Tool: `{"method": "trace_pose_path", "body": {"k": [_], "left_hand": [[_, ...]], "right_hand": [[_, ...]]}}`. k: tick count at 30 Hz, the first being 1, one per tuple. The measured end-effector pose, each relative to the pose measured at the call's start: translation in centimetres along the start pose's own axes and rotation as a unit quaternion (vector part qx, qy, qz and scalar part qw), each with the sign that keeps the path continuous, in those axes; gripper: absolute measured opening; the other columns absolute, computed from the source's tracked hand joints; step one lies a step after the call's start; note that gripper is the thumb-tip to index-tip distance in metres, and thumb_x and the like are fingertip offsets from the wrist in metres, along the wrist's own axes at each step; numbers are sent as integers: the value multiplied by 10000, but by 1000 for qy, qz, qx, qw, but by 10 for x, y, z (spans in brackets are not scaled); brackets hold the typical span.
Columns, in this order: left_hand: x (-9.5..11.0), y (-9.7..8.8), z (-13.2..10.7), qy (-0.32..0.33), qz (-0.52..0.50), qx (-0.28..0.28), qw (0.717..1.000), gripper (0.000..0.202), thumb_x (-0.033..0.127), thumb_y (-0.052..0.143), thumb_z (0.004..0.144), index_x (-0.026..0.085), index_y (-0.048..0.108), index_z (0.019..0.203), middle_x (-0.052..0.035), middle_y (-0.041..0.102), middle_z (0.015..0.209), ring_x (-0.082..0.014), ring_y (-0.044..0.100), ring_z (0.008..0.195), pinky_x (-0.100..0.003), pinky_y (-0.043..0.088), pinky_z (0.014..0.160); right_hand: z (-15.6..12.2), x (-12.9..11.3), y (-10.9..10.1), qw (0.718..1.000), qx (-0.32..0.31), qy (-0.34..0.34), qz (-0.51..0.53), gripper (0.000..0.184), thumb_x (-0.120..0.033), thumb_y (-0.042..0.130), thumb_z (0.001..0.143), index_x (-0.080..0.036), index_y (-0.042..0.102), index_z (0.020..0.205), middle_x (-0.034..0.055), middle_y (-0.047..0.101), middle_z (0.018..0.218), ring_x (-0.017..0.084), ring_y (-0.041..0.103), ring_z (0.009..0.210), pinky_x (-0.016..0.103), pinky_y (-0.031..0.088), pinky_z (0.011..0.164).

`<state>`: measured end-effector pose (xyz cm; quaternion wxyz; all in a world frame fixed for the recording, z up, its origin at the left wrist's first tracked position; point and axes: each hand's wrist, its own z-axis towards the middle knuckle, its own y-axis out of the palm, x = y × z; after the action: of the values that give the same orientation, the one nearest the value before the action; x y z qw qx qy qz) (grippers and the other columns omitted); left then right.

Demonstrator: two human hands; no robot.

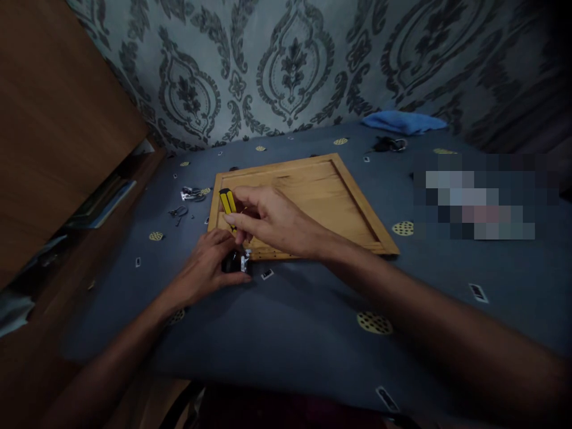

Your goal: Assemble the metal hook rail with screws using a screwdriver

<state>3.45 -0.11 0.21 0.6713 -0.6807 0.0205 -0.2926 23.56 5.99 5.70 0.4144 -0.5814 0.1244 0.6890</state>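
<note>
A framed wooden panel [308, 202] lies flat on the dark patterned cloth. My right hand [272, 217] is over its near left part, fingers closed around the yellow and black handle of a screwdriver [227, 202]. The handle stands nearly upright and tilts a little to the left; its tip is hidden behind my hands. My left hand [208, 256] curves around a black fitting with a shiny metal part [245, 261] at the panel's near left corner. Its thumb lies along the near side, and the exact kind of fitting does not show.
Small metal pieces [192, 193] and thin dark bits [179, 211] lie left of the panel. A blue cloth [404, 122] and a black item with a metal ring [388, 144] are at the back right. A wooden cabinet [67, 119] rises on the left; a patterned wall [295, 65] stands behind.
</note>
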Motion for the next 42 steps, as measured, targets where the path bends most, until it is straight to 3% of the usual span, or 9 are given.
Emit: {"method": "trace_pose_path", "body": {"k": [8, 15, 24, 30, 42], "left_hand": [[1, -3, 0, 5, -7, -4, 1000, 546, 575, 778, 857, 190, 698, 1236, -111, 714, 1223, -355, 621, 1201, -500, 486, 1053], [-2, 0, -1, 17, -12, 8, 1000, 538, 578, 779, 858, 205, 692, 1236, -118, 713, 1239, -365, 616, 1231, -522, 467, 1084], [0, -1, 0, 19, -16, 18, 1000, 570, 569, 806, 837, 236, 681, 1283, -112, 675, 1340, -375, 596, 1275, -520, 484, 1089], [-2, -1, 1, 17, -15, 2, 1000, 548, 603, 776, 853, 211, 694, 1227, -122, 716, 1211, -368, 626, 1193, -547, 489, 1055], [-3, 2, 0, 21, -13, 17, 1000, 527, 568, 788, 851, 206, 692, 1222, -114, 708, 1184, -353, 622, 1158, -519, 494, 1029]], "right_hand": [[3, 11, 13, 998, 54, -26, -6, 280, -170, 618, 979, -221, 456, 756, -60, 541, 627, 143, 612, 648, 252, 420, 603], [5, 14, 15, 998, 61, -10, 10, 244, -199, 617, 986, -224, 471, 792, -56, 547, 656, 140, 610, 646, 256, 447, 605], [2, 4, 8, 999, 19, 11, 45, 268, -130, 632, 950, -223, 434, 796, -65, 568, 670, 122, 659, 603, 235, 476, 557], [2, 4, 5, 998, -14, -1, 60, 277, -85, 571, 960, -223, 430, 767, -58, 583, 626, 150, 697, 627, 250, 505, 583], [2, 13, 15, 997, 69, -28, -1, 243, -194, 604, 969, -222, 461, 775, -56, 515, 666, 141, 604, 676, 248, 432, 627]]}}
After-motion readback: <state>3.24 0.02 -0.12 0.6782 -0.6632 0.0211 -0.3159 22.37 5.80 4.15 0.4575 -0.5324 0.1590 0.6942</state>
